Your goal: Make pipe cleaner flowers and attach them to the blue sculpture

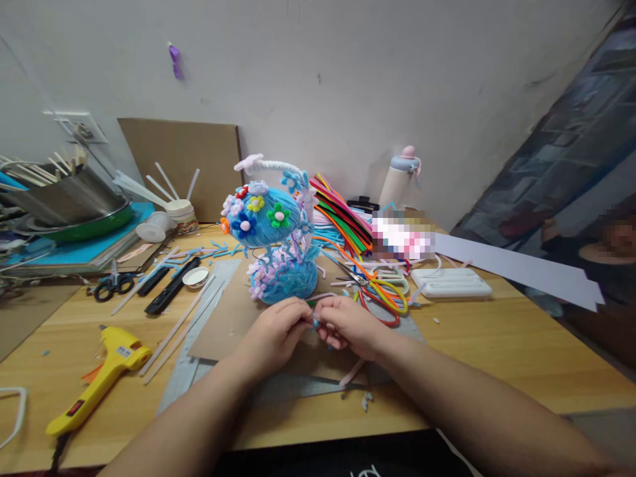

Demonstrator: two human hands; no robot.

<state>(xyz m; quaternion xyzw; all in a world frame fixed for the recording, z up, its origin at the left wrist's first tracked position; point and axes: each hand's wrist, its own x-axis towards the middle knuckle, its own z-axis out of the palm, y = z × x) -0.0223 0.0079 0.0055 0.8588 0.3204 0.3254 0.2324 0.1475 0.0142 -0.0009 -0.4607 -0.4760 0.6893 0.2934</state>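
Note:
My left hand [278, 331] and my right hand [348, 324] meet over a brown cardboard sheet [223, 324], fingers pinched together on a small piece of pipe cleaner [315, 311] with pink, green and light blue bits. Just behind them stands a blue fuzzy pipe-cleaner figure [275, 242] decorated with small coloured flowers and a white curved handle. A pink pipe cleaner strand [352, 374] trails below my right hand.
A yellow glue gun [99, 381] lies at front left. Black scissors [112, 285], a black utility knife [171, 285] and white sticks sit left. Bundled coloured pipe cleaners [342, 212], scissors [382, 295], a white case [450, 281] and a bottle [400, 175] are right.

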